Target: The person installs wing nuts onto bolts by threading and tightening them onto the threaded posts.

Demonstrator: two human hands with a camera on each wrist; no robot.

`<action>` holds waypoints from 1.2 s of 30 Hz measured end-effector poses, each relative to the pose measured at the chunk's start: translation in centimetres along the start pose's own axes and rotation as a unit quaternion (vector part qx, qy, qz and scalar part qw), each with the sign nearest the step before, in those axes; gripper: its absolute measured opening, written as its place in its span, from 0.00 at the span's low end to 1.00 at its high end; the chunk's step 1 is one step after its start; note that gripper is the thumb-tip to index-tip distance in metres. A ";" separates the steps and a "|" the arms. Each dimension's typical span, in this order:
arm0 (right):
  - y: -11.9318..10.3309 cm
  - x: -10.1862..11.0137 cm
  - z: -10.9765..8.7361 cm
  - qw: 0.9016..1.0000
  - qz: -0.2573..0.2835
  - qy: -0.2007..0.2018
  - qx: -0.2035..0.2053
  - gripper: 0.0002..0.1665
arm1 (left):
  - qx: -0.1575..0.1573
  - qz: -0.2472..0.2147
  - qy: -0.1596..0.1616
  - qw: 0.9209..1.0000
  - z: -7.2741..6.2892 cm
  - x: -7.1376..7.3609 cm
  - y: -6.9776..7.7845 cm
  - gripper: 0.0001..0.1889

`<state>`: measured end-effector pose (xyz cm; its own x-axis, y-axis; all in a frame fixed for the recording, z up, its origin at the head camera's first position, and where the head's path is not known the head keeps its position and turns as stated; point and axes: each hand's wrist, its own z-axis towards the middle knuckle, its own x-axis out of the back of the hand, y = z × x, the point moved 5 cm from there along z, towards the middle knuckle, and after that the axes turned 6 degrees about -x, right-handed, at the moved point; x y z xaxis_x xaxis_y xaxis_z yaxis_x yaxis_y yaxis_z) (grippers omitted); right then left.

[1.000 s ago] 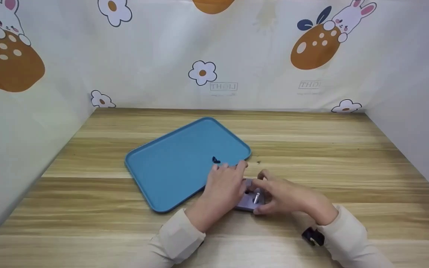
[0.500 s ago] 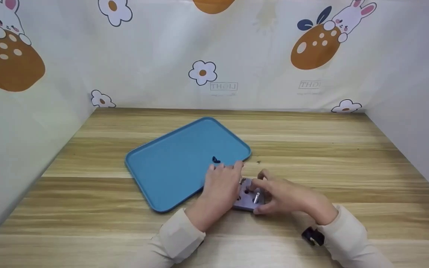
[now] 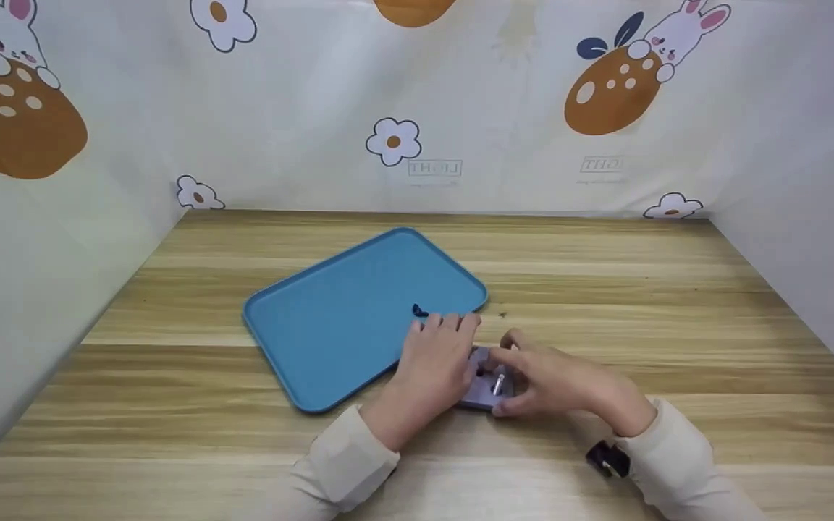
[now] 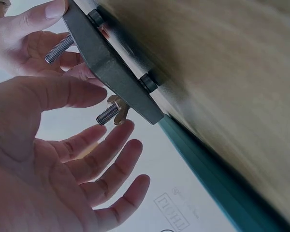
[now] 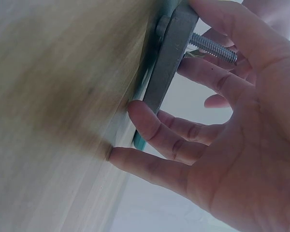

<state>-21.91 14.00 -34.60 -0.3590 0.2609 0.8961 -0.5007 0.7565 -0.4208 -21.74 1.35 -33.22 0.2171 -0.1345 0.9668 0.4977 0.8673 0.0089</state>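
Note:
A small grey metal plate point(image 3: 478, 396) with holes lies on the table between both hands, bolts standing up through it. My right hand point(image 3: 558, 383) grips its edge with thumb and fingers, beside a bare threaded bolt point(image 5: 215, 48). Two fingertips reach down past the plate toward the tabletop. Over the plate's other end is my left hand point(image 3: 435, 362), fingers spread and loosely bent. In the left wrist view, its thumb and fingertips surround a brass wing nut point(image 4: 120, 111) on a second bolt point(image 4: 106, 115). Bolt heads point(image 4: 148, 83) protrude beneath the plate. The left hand hides that nut from the head view.
A blue tray point(image 3: 330, 318) lies at an angle to the left, its near-right edge passing under the left hand. On it sits a small dark piece point(image 3: 419, 311). Patterned cloth walls point(image 3: 316, 108) enclose the wooden table point(image 3: 641, 289) at the back and sides.
My left hand drew slightly left off the plate, baring more of it, then came back right with its fingers more spread. The right hand and plate have stayed put.

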 end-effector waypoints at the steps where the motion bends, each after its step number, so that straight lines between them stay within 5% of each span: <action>1: 0.0 0.0 0.0 1.000 0.000 0.000 0.002 0.27 | 0.001 0.002 0.004 1.000 0.0 0.0 0.0 0.19; 12: 0.0 0.0 0.1 1.000 0.003 0.000 0.014 0.26 | 0.016 -0.011 -0.018 1.000 0.2 0.0 -0.2 0.15; 23: 0.0 0.0 0.0 1.000 0.002 -0.001 0.006 0.26 | 0.015 -0.011 0.004 1.000 0.1 0.1 -0.3 0.19; 36: -0.1 0.1 0.1 1.000 0.010 0.001 0.012 0.27 | 0.015 -0.001 -0.014 1.000 0.2 -0.2 -0.3 0.18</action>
<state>-21.92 13.90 -34.52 -0.3671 0.2772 0.8879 -0.5117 0.7369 -0.4417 -22.06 1.22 -33.33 0.1918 -0.1238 0.9736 0.4727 0.8810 0.0189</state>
